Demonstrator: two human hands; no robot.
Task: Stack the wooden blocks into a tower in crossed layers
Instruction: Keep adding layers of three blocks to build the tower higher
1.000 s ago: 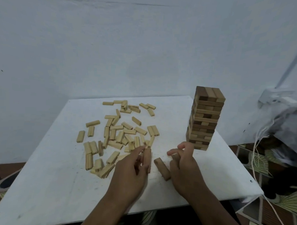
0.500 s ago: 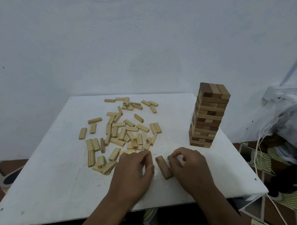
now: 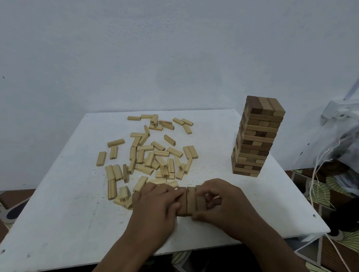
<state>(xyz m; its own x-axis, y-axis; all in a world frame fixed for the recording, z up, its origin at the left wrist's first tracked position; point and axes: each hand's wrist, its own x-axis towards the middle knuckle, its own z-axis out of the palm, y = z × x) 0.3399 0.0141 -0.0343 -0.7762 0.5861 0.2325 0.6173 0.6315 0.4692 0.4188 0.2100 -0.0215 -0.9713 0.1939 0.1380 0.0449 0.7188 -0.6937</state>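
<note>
Your two hands have closed in since the earlier frames: the darker brown wooden blocks [image 3: 191, 201] that lay apart now sit pressed side by side between them. Your left hand [image 3: 155, 204] curls its fingers against the row's left side, and your right hand [image 3: 217, 200] pinches the right-hand block with thumb and bent fingers. Three blocks can be counted in the row, though your fingers hide part of it.

Just left of and beyond your grip lies the scatter of pale rectangular wooden blocks [image 3: 151, 155], several dozen, too overlapped to count exactly. Beyond and to the right of your grip stands one tall tower of brown crossed-layer blocks [image 3: 256, 138], close to the far right edge of the white square table [image 3: 59, 223]. Bare tabletop lies between grip and tower, and toward the near edge.
</note>
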